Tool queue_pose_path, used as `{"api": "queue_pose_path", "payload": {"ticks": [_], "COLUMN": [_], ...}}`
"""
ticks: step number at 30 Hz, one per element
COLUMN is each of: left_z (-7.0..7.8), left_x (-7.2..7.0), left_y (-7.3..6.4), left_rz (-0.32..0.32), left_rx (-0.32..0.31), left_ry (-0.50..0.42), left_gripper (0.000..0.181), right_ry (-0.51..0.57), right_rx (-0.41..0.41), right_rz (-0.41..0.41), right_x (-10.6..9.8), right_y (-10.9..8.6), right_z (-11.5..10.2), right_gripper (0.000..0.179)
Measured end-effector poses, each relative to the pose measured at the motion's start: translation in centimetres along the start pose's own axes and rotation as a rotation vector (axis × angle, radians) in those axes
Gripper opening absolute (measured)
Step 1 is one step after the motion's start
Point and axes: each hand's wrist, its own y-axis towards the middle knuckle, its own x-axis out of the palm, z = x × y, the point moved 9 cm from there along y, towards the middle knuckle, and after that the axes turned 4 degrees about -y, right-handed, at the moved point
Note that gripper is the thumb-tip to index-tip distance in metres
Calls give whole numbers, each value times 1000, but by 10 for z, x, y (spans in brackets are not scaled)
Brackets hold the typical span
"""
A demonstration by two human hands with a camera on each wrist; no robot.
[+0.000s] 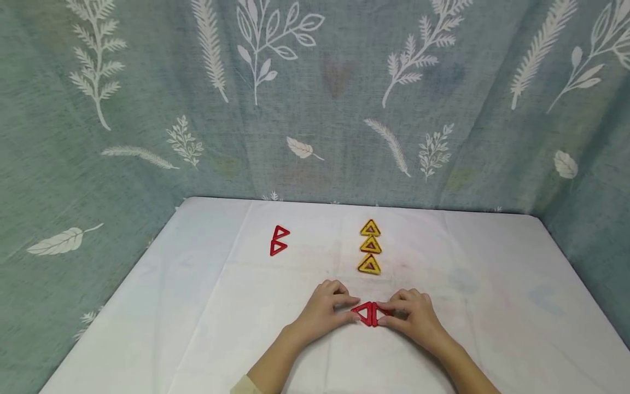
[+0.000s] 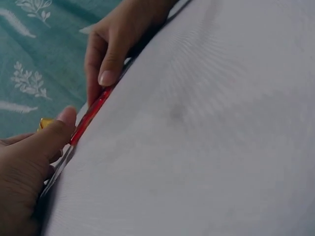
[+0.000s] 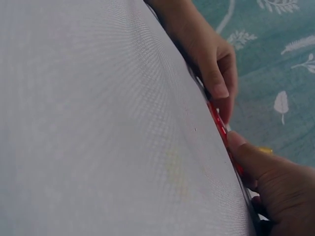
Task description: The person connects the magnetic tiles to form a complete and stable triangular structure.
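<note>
Two red triangular frame tiles lie flat on the white cloth, flat edges side by side and apexes pointing outward. My left hand (image 1: 325, 307) pinches the left red triangle (image 1: 369, 314) by its apex, with thumb and index finger on its slanted sides. From the other side, my right hand (image 1: 414, 317) holds the right red triangle (image 1: 375, 314) between thumb and index finger, covering part of it. In the left wrist view the red pieces (image 2: 91, 116) appear edge-on as a thin strip between both hands. The right wrist view shows the same red strip (image 3: 218, 123), partly behind the thumb.
Beyond the hands, three yellow triangles, the nearest (image 1: 369, 269) among them, form a column. Two more red triangles, one upper (image 1: 275, 234) and one lower (image 1: 272, 249), sit at the back left. A patterned green curtain (image 1: 339, 164) surrounds the white-covered table (image 1: 492, 306).
</note>
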Motion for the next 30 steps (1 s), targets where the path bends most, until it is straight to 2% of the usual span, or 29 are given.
{"api": "queue_pose_path", "payload": {"ticks": [7,12,16,22,30], "left_z": [-24,-38,-50,-68,-89], "left_x": [-7,-15,-28,-51,-68], "left_y": [-5,-7,-9,-17,-25], "left_rz": [-18,-10,38,141,181], "left_rx": [-150,-183,-205,-284,-366], "left_ry": [-64,-79,-57,-15,28], "left_gripper": [32,32,33,39,51], "right_ry": [3,-15,-10,-12,-16], "right_rx": [-3,-21,-27,-50,-73], "right_rz": [-2,21,29,34,42], "right_x": [3,1,0,-1,-4], "right_y": [-4,-5,-5,-5,-5], "right_z": [1,-1,0,-1,-4], "right_gripper": [30,31,31,32,33]}}
